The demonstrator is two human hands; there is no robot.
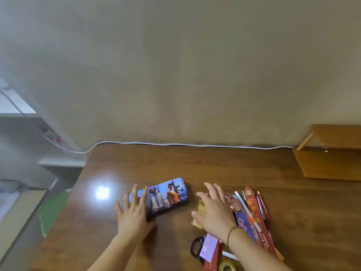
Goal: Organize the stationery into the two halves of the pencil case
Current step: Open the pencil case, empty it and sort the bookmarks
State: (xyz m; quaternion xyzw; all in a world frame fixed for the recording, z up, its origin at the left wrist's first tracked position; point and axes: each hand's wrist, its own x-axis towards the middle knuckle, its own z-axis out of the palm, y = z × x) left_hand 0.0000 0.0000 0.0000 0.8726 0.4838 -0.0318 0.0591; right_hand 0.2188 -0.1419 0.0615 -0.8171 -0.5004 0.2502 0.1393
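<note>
Blue and printed with game figures, the closed pencil case lay on the brown wooden table, near its middle. The left hand rested with straight, spread fingers on its left end, its grip open and holding nothing. The right hand hovered open just right of the case, above yellow packets. Further right lay pens, a red ruler, scissors and a tape roll.
</note>
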